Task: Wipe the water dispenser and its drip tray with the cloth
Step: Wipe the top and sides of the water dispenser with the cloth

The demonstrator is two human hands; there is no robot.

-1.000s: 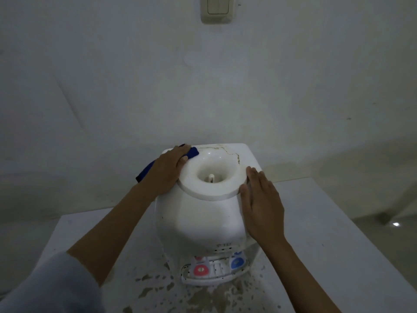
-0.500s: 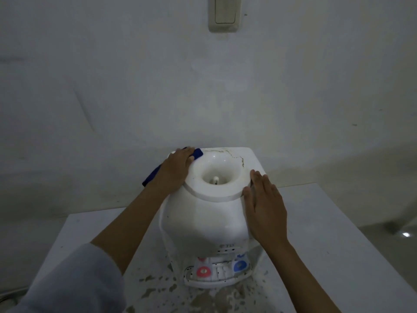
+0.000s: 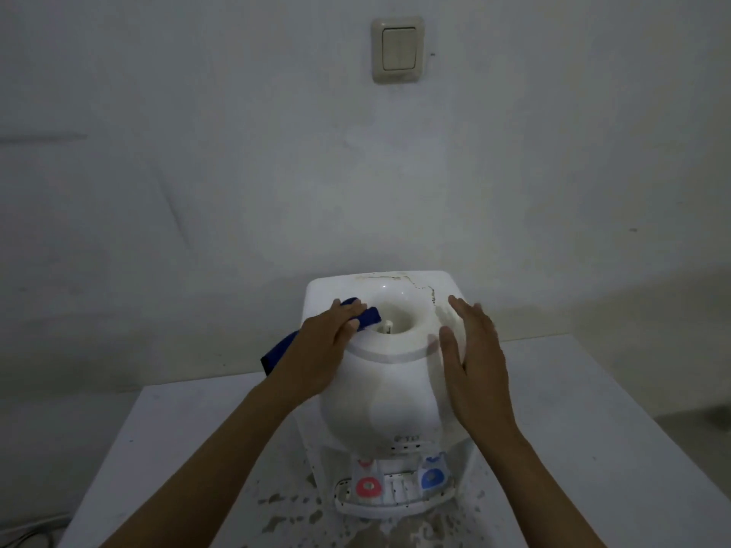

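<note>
A white tabletop water dispenser point(image 3: 381, 405) stands on a white table point(image 3: 593, 429), its round bottle collar facing up. My left hand point(image 3: 320, 350) presses a dark blue cloth point(image 3: 366, 316) against the collar's left rim, fingers over the cloth; the cloth's tail hangs off behind my wrist. My right hand point(image 3: 472, 357) is blurred, with straight fingers at the dispenser's right shoulder, and whether it touches is unclear. The white drip tray point(image 3: 391, 504) sits at the dispenser's front base, under a red tap and a blue tap.
Brown stains mark the dispenser's top rear. The table surface in front of the tray is speckled with chipped or dirty patches. A wall stands close behind, with a light switch point(image 3: 397, 49) high up. Floor shows at the far right.
My left hand has slid the cloth from the top's left rear onto the collar's left rim. My right hand has shifted slightly up the right side and is now blurred.
</note>
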